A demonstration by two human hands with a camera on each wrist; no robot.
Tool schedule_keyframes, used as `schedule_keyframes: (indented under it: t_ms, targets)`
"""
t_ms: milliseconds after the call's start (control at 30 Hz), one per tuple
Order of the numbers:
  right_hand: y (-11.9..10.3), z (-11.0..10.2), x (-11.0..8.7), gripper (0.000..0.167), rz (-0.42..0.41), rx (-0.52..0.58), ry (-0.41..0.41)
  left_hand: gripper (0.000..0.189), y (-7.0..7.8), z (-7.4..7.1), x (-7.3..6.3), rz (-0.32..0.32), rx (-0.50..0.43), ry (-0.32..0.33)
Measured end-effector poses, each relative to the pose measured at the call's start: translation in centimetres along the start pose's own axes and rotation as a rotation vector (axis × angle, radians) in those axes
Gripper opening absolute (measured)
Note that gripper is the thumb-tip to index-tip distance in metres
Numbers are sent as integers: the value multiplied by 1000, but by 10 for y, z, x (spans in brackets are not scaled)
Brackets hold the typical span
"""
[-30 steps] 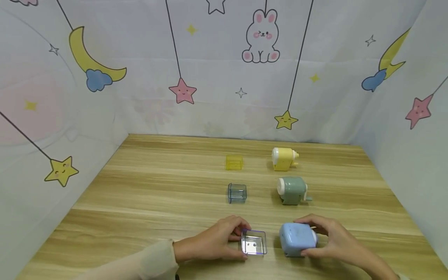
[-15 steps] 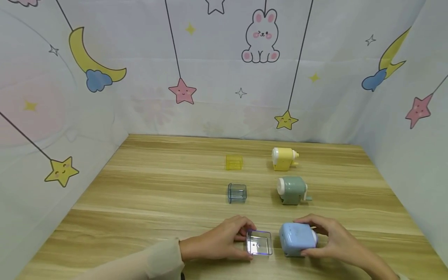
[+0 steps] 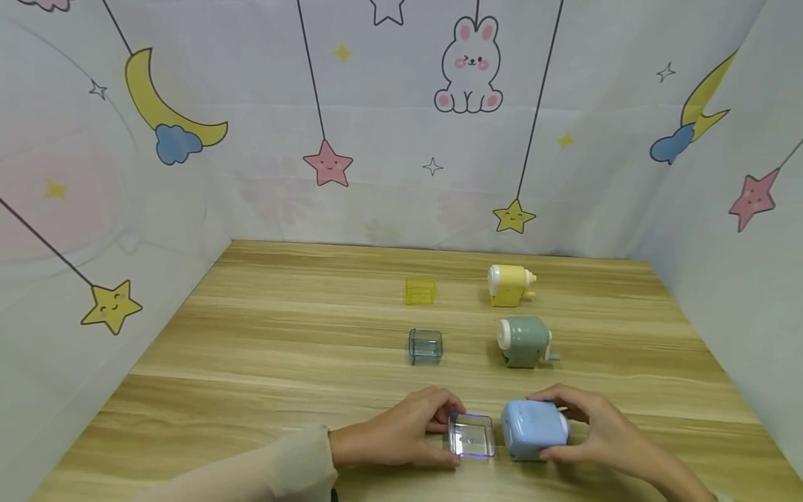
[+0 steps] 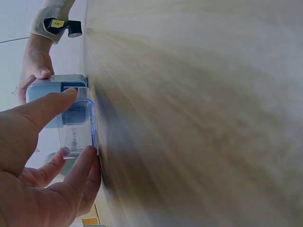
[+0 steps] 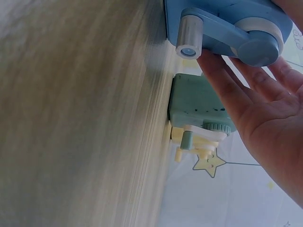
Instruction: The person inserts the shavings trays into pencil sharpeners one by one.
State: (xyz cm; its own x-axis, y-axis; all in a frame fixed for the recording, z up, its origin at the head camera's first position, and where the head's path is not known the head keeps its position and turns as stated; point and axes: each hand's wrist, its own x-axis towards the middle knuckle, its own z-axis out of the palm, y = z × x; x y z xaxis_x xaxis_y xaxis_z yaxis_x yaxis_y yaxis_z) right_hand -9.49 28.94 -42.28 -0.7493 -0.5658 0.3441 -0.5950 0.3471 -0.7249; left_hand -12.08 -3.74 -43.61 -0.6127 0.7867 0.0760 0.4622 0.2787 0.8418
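My left hand (image 3: 408,431) grips a clear plastic drawer (image 3: 472,435) by its sides, thumb at the near edge and fingers at the far one. Just right of it stands a blue crank pencil sharpener (image 3: 533,429), which my right hand (image 3: 596,429) holds between thumb and fingers. A narrow gap shows between drawer and sharpener in the head view. In the left wrist view the drawer (image 4: 78,127) lies low by the table, its far end at the sharpener's open slot. The right wrist view shows the sharpener's crank handle (image 5: 189,38) beside my fingers.
Behind the blue sharpener stand a green sharpener (image 3: 524,341) and a yellow sharpener (image 3: 507,286). To their left lie a grey-blue clear drawer (image 3: 426,346) and a yellow clear drawer (image 3: 420,291). A printed cloth (image 3: 376,209) walls the wooden table (image 3: 263,335) at the back and sides.
My left hand has slid the clear drawer to the right, closer to the blue sharpener. The right hand and the sharpener have stayed in place.
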Motion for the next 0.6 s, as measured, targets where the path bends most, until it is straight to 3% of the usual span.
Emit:
schedule_keyframes:
  t_ms: [600]
  targets:
    - [2, 0, 1, 62, -17, 6, -2, 53, 2, 7, 10, 1, 70, 6]
